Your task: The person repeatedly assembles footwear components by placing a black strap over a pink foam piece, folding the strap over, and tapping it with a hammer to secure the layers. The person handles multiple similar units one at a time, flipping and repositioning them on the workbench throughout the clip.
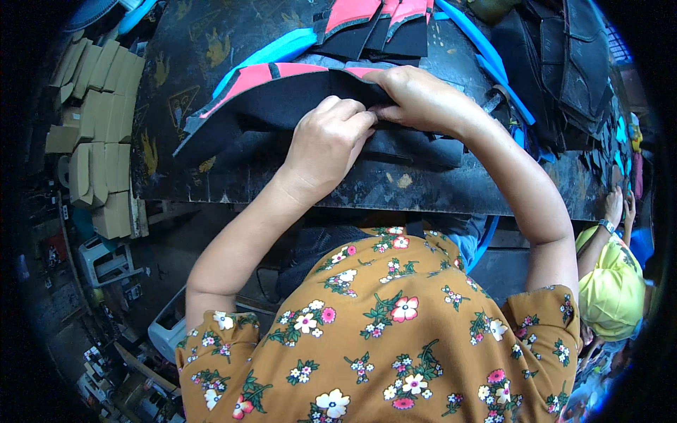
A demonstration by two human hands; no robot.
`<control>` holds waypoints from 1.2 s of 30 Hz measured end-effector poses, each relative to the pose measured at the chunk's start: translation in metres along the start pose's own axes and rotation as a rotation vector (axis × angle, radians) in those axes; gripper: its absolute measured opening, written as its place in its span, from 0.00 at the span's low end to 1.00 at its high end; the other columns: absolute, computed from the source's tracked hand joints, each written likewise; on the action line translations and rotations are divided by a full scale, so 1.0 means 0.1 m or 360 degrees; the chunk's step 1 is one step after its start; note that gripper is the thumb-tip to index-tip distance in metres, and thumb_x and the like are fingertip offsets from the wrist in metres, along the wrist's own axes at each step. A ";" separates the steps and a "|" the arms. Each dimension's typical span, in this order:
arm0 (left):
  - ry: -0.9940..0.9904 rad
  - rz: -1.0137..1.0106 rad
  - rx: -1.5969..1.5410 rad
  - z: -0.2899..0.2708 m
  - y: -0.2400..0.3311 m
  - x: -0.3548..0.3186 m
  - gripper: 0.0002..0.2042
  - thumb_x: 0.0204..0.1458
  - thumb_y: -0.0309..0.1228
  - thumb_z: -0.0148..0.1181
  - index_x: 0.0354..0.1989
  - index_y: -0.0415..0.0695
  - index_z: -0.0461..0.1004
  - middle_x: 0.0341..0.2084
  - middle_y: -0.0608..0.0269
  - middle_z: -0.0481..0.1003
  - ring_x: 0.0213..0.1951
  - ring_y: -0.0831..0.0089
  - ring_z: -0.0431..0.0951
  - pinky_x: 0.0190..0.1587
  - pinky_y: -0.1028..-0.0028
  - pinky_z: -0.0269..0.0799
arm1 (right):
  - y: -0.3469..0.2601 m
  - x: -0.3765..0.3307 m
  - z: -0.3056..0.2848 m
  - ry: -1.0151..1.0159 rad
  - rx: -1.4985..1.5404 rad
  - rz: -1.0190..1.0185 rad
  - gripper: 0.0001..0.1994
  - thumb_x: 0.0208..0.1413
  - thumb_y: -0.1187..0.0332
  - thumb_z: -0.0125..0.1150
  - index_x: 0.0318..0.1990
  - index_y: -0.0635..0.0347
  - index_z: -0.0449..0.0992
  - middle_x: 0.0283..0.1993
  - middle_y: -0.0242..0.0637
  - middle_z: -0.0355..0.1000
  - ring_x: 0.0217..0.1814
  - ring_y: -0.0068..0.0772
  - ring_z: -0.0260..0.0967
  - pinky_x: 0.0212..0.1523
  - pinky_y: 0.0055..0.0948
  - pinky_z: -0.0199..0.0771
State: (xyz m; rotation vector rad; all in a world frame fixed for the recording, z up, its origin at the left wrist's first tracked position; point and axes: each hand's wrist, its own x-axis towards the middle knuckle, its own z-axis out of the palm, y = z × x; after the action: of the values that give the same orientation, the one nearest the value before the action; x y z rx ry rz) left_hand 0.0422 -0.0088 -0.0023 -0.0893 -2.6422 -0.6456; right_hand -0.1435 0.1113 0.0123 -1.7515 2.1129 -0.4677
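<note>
A long, curved piece of black sheet material (pixel 271 99) with a pink face along its far edge is raised and bent over the table. My right hand (pixel 423 102) grips its right part, thumb and fingers closed around the edge. Against the black side, my left hand (pixel 328 141) is closed in a pinch, its fingertips meeting those of my right hand. Exactly what lies between the left fingertips is hidden. Under my right hand and forearm lie more dark pieces (pixel 416 149), flat on the table.
The dark, scuffed table (pixel 183 173) holds pink-and-black pieces (pixel 352 17) at the far side, blue strips (pixel 285 51) and a black stack (pixel 550 63) at right. Cardboard pieces (pixel 106 120) stand left, near a plastic stool (pixel 106 261). A person in yellow (pixel 613 282) works at right.
</note>
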 end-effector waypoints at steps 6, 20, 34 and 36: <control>0.0197 0.0046 0.0186 0.16 0.00 -0.03 0.10 0.50 0.24 0.67 0.41 0.43 0.84 0.40 0.61 0.81 0.43 0.62 0.80 0.45 0.65 0.79 | 0.01 -0.09 -0.25 -0.0152 0.0020 0.0004 0.28 0.49 0.66 0.77 0.56 0.71 0.77 0.47 0.63 0.79 0.52 0.62 0.79 0.55 0.46 0.78; 0.0097 0.0055 0.0239 0.13 0.03 -0.01 0.08 0.51 0.23 0.69 0.40 0.42 0.83 0.38 0.61 0.78 0.39 0.59 0.77 0.43 0.62 0.77 | 0.06 -0.33 -0.05 0.0261 0.0282 -0.0107 0.19 0.56 0.69 0.70 0.53 0.67 0.76 0.48 0.59 0.80 0.54 0.65 0.76 0.55 0.49 0.77; 0.0154 0.0028 -0.0100 0.21 0.08 0.08 0.11 0.50 0.21 0.69 0.43 0.42 0.83 0.42 0.60 0.81 0.43 0.58 0.79 0.47 0.62 0.78 | 0.05 -0.14 -0.20 -0.0214 -0.0134 0.0195 0.27 0.56 0.63 0.70 0.62 0.64 0.77 0.55 0.59 0.79 0.61 0.57 0.78 0.63 0.47 0.76; 0.0203 0.0051 -0.0018 0.27 0.10 0.09 0.11 0.51 0.21 0.68 0.44 0.42 0.84 0.43 0.59 0.81 0.44 0.59 0.80 0.48 0.63 0.78 | 0.11 -0.15 -0.21 -0.0220 -0.0114 0.0193 0.28 0.55 0.63 0.71 0.63 0.65 0.76 0.56 0.60 0.79 0.61 0.57 0.77 0.63 0.46 0.76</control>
State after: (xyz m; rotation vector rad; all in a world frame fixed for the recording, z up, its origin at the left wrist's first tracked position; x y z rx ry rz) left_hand 0.0251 0.0119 -0.0163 -0.0902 -2.5102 -0.6343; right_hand -0.1602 0.1282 0.0270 -1.6313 2.1452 -0.2337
